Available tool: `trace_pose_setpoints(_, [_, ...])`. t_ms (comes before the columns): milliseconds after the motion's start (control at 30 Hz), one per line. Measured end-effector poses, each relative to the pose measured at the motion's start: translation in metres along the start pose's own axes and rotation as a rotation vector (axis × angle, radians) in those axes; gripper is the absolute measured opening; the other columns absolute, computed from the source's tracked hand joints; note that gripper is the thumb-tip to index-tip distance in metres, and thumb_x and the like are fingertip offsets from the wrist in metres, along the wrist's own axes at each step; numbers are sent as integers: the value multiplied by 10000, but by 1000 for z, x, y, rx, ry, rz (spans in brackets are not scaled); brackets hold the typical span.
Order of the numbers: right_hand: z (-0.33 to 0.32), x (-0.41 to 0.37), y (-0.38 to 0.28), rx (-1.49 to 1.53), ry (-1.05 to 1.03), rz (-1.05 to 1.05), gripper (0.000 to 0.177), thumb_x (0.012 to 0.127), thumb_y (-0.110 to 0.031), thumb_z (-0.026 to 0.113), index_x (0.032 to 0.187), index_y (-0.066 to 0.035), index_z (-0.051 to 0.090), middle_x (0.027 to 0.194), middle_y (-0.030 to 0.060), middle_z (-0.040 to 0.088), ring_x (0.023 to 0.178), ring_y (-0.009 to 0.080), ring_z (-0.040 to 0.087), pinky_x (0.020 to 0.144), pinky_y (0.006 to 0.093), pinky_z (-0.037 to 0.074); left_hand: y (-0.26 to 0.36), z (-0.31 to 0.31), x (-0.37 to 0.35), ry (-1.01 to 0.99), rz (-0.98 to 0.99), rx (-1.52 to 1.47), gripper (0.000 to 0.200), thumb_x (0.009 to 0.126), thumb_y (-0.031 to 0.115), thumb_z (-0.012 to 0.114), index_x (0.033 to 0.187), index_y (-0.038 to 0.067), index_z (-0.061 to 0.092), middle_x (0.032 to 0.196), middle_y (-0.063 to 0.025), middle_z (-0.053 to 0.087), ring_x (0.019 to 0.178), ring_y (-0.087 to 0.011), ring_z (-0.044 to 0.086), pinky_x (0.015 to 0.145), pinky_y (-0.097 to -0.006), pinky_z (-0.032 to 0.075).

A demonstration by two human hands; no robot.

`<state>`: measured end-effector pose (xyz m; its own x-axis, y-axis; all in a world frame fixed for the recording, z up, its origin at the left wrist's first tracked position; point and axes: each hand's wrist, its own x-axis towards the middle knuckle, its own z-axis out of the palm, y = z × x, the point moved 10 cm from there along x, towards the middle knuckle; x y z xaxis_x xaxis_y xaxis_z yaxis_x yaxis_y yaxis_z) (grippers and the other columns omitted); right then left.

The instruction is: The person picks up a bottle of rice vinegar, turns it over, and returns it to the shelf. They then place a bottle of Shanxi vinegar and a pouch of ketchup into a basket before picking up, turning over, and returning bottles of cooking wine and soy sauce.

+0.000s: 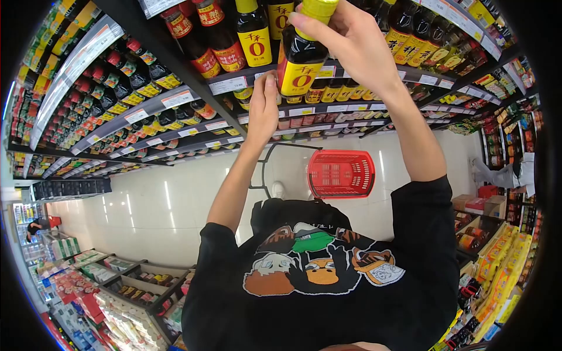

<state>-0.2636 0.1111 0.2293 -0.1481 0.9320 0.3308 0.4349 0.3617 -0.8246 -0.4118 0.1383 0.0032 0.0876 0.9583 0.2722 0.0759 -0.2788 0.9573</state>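
My right hand is wrapped around the neck and upper part of a dark sauce bottle. The bottle has a yellow cap and a yellow label with a large red 0, and it is held upright in front of the shelf edge. My left hand is raised beside the bottle's lower left side, fingers stretched and fingertips right at the label. Behind it on the shelf stands a matching yellow-labelled bottle, next to red-labelled bottles.
A red shopping basket sits below, by a dark metal frame and a white shoe. Shelves of bottles run along the left. Low display bins are behind me. One person is at the far right, another far left.
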Motion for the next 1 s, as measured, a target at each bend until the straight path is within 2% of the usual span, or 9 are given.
trace_pose_setpoints(67, [2,8,12,71,43,4,424,963,-337,723,1168,25,642,950,84,721,790,110,624,705,297,515,-3,-7,0,61,-6,20,511,1098,398,441,1354,-36,523,1162,-168,634,1030,-213,609,918,-343,487])
trace_pose_setpoints(200, [3,17,6,-113,60,-29,460,952,-358,719,1187,28,634,983,147,729,817,181,667,748,337,538,2,-10,2,48,2,95,500,1091,353,461,1398,-41,490,1132,-163,654,950,-197,640,856,-327,520])
trace_pose_setpoints(267, [5,23,8,-106,91,-101,460,954,-356,715,1192,29,634,995,156,734,833,202,681,755,349,542,0,-1,0,-64,-106,-24,516,1071,272,506,1466,-47,414,1114,-158,678,832,-170,655,762,-310,546])
trace_pose_setpoints(300, [4,23,4,-102,123,-176,460,955,-354,712,1197,30,634,1008,164,739,850,223,694,762,361,546,0,-1,-2,-68,-107,-22,516,1071,272,506,1466,-47,414,1114,-158,678,832,-170,655,762,-310,546])
trace_pose_setpoints(367, [3,27,7,-113,126,-144,466,957,-359,706,1201,31,631,1018,178,739,862,245,701,768,373,548,1,5,-1,-125,-84,29,587,1043,185,538,1531,-48,310,1095,-150,695,751,-146,656,700,-293,552])
trace_pose_setpoints(567, [5,21,1,-162,122,-114,491,961,-392,690,1202,31,619,1013,208,730,864,281,706,771,394,549,2,17,3,-140,-21,-41,724,1014,133,561,1598,-24,162,1202,-160,691,851,-186,696,784,-321,555])
trace_pose_setpoints(733, [10,31,23,-185,105,-50,502,958,-402,692,1202,30,611,994,209,727,858,278,704,755,404,541,2,22,7,-145,-5,50,761,1007,135,571,1610,-7,129,1256,-162,676,884,-215,706,822,-352,554])
trace_pose_setpoints(833, [6,32,18,-140,162,-147,511,959,-405,689,1207,35,607,980,211,726,838,275,703,740,413,537,1,25,9,-153,1,80,781,1002,132,578,1614,-1,111,1292,-174,657,890,-223,707,827,-359,555])
trace_pose_setpoints(1000, [8,34,20,-195,84,-20,533,967,-416,675,1222,46,597,983,226,727,853,287,712,755,426,541,9,29,9,-137,26,86,823,995,118,587,1621,10,65,1366,-207,602,893,-236,708,836,-369,557])
